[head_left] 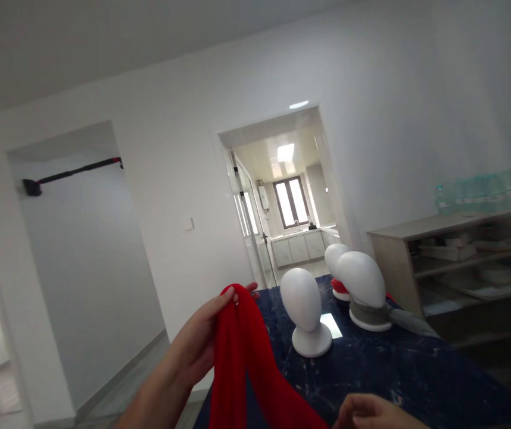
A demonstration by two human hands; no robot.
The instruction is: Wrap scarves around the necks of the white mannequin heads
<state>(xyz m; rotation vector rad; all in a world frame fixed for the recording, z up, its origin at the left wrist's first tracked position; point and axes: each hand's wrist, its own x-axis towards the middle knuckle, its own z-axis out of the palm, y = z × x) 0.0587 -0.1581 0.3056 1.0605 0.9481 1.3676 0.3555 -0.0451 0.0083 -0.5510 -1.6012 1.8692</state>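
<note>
Pinching long red fabric scarf (258,353) at fold with left hand (201,338), before left edge of dark-blue marbled table (393,378). Cannot tell grip of right hand (378,412). Level hanging lengths, clear of leftmost white mannequin head (301,302).

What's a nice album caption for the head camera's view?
The left hand holds up a red cloth near three white display heads on a dark blue table, the right hand lower.

Looks like a home: opens through a doorway (273,126) onto kitchen cabinets (299,249), a faucet (297,223) and a bright window (291,201).
</note>
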